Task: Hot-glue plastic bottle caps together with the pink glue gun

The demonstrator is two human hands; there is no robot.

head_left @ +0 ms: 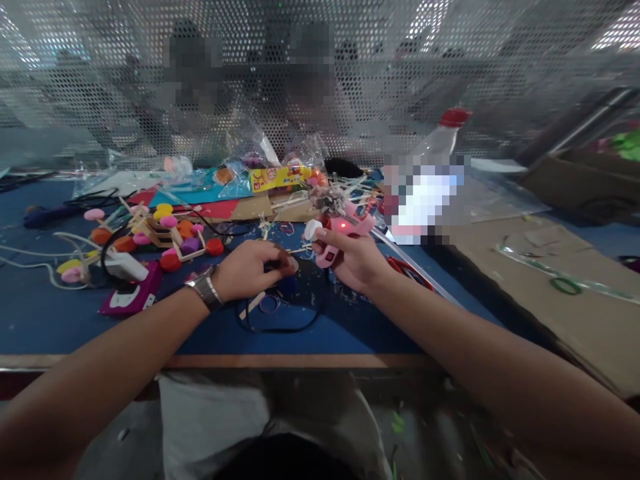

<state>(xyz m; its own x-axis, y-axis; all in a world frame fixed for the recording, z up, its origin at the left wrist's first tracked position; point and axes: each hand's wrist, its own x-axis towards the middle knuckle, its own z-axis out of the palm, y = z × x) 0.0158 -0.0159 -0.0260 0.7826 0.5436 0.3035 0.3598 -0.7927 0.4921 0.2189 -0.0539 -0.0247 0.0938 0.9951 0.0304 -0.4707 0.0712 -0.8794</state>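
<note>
Head view looks down on a blue table (pixel 60 320) crowded with craft bits. The right hand (pixel 353 260) is wrapped around the grip of a pink glue gun (pixel 345 230). Its forefinger lies along the top, and a small red light glows on the gun's body. The nozzle end points left, toward the left hand (pixel 250 268), which has a wristwatch (pixel 206 291) on its wrist. That hand's fingers are drawn together and pinch what seems to be a thin wooden stick (pixel 299 251), though blur makes it hard to be sure. The stick sits just beside the gun's tip, low over the table's middle.

A black cable (pixel 280 329) loops on the table beneath both hands. To the left stand stick frames topped with coloured pom-poms (pixel 170 237), near a purple power strip (pixel 131 298) with a white plug (pixel 123 265) in it. Red scissors (pixel 411 272) lie just right of the right hand. Farther back a clear bottle with a red cap (pixel 453 120) stands before a perforated metal screen (pixel 100 80), and flat cardboard (pixel 545 267) covers the table's right side.
</note>
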